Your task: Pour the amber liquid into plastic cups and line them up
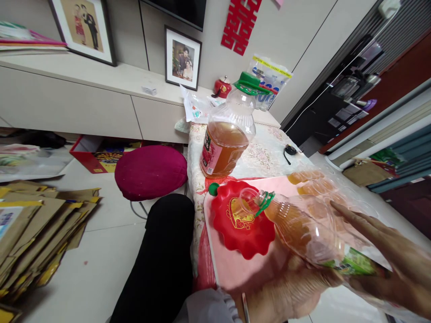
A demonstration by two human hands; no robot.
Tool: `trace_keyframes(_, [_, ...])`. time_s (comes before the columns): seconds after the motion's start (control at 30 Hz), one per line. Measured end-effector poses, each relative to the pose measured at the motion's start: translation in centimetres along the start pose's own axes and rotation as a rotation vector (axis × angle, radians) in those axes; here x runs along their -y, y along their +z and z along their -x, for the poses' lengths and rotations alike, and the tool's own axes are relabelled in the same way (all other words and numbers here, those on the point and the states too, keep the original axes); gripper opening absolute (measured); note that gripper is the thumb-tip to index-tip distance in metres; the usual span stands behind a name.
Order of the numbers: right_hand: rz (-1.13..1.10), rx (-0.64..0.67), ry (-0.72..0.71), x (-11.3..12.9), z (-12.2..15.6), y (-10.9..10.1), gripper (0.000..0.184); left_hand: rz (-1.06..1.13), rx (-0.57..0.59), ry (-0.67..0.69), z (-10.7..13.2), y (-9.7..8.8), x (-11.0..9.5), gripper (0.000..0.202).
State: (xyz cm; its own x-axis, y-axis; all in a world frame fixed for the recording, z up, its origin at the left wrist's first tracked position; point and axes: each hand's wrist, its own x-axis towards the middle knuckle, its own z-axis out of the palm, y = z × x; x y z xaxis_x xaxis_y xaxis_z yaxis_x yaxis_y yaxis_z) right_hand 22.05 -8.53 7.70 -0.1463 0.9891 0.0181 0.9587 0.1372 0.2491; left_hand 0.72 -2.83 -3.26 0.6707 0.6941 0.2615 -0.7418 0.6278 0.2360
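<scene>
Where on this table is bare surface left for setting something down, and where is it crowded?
Bare tablecloth lies between the big bottle and the black item. The pink board is bare below the red dish. Crowded: the left hand holds and the right hand rests on the tilted bottle at the dish.

In front of me a pale panelled wall [286, 31] carries a red paper cutting [240, 24]. Framed photos [182, 58] stand on a long low cabinet [67, 98]. The light tiled floor [101, 251] holds flattened cardboard [33, 229] and a magenta cushion [150, 171]. On the right is what I think is dark shelving [350, 89].
</scene>
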Motion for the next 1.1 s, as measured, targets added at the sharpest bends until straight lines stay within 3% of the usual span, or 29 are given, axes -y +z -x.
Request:
trace_keyframes(0.4, [0.014,-0.004,-0.014,0.29,-0.17,-0.19,0.1,0.058,0.051,0.008,0.05,-0.13,-0.11,0.111])
trace_keyframes(0.7, [0.016,-0.009,-0.015,0.14,-0.16,-0.3,0.099,0.132,-0.037,-0.018,0.25,0.12,-0.07,0.101])
trace_keyframes(1.1, [0.026,-0.027,-0.039,0.24,-0.3,-0.38,0.1,0.157,0.015,-0.026,0.16,0.34,-0.34,0.105])
